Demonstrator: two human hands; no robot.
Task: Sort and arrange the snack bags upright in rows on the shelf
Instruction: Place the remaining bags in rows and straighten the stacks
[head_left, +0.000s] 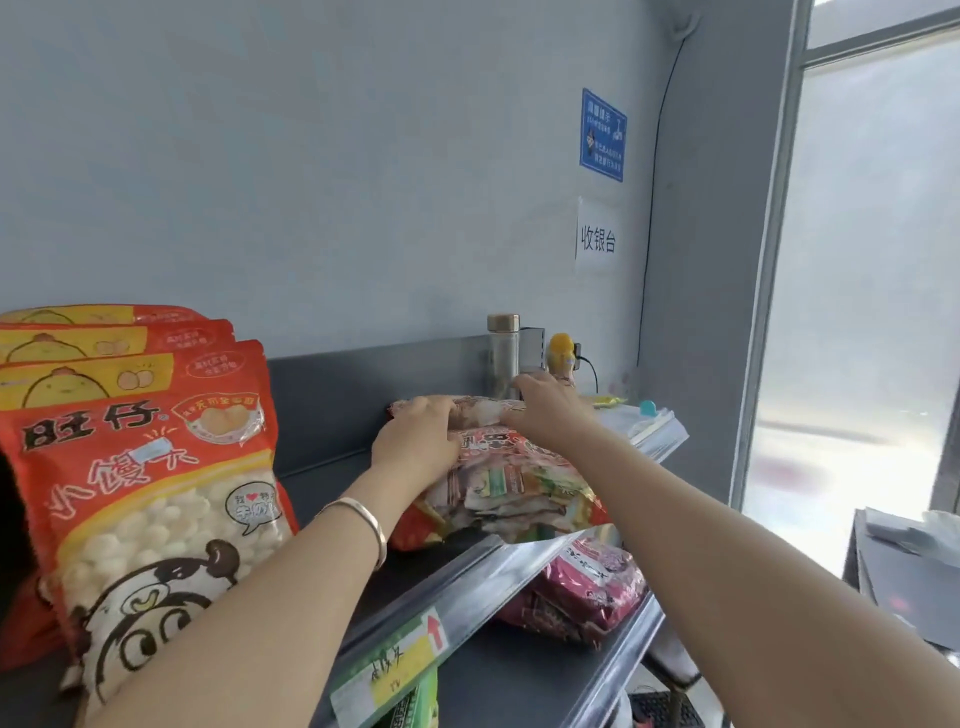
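A red and pink snack bag (511, 480) full of small packets stands on the top shelf (332, 486), leaning a little. My left hand (418, 439) grips its upper left edge, a silver bangle on the wrist. My right hand (545, 410) grips its top right edge, fingers curled over the seal. At the left, several red and yellow snack bags (150, 467) with a cartoon face stand upright in a row, one behind the other.
A purple snack bag (589, 592) lies on the lower shelf. A metal flask (503, 356) and a yellow object (562, 356) stand behind the shelf's back rail. The shelf's front strip (415, 639) carries a price label. A window is at the right.
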